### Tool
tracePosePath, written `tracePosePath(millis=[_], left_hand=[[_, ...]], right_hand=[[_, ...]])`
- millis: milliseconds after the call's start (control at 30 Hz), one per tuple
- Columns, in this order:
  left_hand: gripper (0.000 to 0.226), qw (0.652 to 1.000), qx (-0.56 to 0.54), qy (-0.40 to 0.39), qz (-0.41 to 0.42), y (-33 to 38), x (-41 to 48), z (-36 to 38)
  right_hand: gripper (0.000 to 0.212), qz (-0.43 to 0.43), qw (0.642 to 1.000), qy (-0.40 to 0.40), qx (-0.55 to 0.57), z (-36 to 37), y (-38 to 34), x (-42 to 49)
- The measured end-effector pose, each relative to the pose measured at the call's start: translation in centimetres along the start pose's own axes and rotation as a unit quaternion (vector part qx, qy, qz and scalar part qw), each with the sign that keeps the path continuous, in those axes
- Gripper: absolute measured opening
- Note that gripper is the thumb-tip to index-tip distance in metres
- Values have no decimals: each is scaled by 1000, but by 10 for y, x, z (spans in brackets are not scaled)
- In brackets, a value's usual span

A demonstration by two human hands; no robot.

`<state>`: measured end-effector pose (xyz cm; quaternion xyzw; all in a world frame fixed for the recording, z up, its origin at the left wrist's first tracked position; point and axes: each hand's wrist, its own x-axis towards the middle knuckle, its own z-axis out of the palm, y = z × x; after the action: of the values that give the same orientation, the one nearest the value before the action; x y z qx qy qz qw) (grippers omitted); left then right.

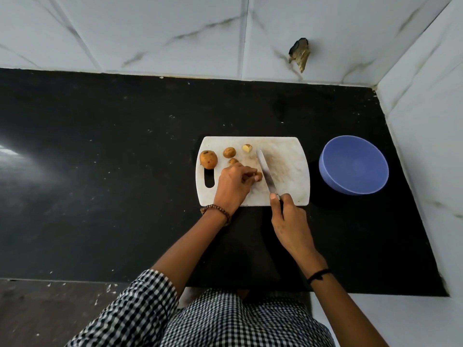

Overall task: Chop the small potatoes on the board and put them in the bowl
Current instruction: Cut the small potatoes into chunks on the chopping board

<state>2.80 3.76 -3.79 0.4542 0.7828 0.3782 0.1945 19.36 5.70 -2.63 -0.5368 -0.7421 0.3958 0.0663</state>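
Note:
A white cutting board [288, 176] lies on the black counter. On it rest a whole brown potato [208, 159], a smaller potato [229, 152], a cut piece with pale flesh [247, 148] and a small piece [233, 161]. My left hand [234, 185] pinches another small potato [258, 176] against the board. My right hand [288, 219] grips a knife [266, 171] by the handle, its blade lying just right of that potato. A blue bowl [353, 165] stands to the right of the board, and nothing shows inside it.
White marble-tiled walls close off the back and the right side of the black counter [112, 171]. A damaged hole in the tile [300, 54] shows on the back wall. The counter's front edge runs near my body.

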Motion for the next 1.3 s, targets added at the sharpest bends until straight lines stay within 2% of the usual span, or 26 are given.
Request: tracePosePath(millis=[367, 600, 833, 1300], left_hand=[[17, 999, -9, -4, -36, 4, 5, -1], [16, 999, 1, -22, -49, 5, 12, 1], [17, 998, 2, -33, -45, 5, 15, 1], [18, 998, 8, -21, -51, 8, 11, 3]], right_hand=[[37, -11, 1000, -7, -8, 6, -9, -5], [25, -28, 992, -6, -121, 10, -16, -4], [29, -17, 983, -11, -183, 12, -24, -5], [30, -9, 981, -41, -188, 6, -37, -5]])
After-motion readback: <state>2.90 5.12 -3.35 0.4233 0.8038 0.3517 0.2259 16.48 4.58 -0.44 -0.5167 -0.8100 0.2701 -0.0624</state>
